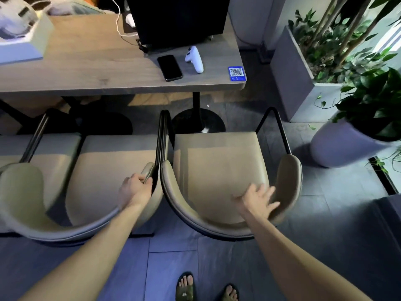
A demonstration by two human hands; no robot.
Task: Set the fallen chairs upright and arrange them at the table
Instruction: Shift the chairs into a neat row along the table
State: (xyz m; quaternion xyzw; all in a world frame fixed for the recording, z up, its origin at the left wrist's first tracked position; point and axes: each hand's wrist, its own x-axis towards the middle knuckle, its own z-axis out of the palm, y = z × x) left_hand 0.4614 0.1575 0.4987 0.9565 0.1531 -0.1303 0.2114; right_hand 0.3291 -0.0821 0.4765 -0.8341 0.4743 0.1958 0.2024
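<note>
Two beige padded chairs with black metal frames stand upright side by side, facing the wooden table (108, 68). My left hand (134, 187) grips the right armrest end of the middle chair (104, 170). Over the curved backrest of the right chair (217, 164), my right hand (258, 200) has its fingers spread, resting on or just above the padding. Part of a third chair (19, 183) of the same kind shows at the far left edge.
On the table lie a black phone (169, 67), a white controller (194, 59), a blue QR sticker (236, 74), a dark laptop (180, 20) and a white box (23, 40). Grey planters (288, 77) and a round pot (338, 146) stand right. My sandalled feet (206, 287) are below.
</note>
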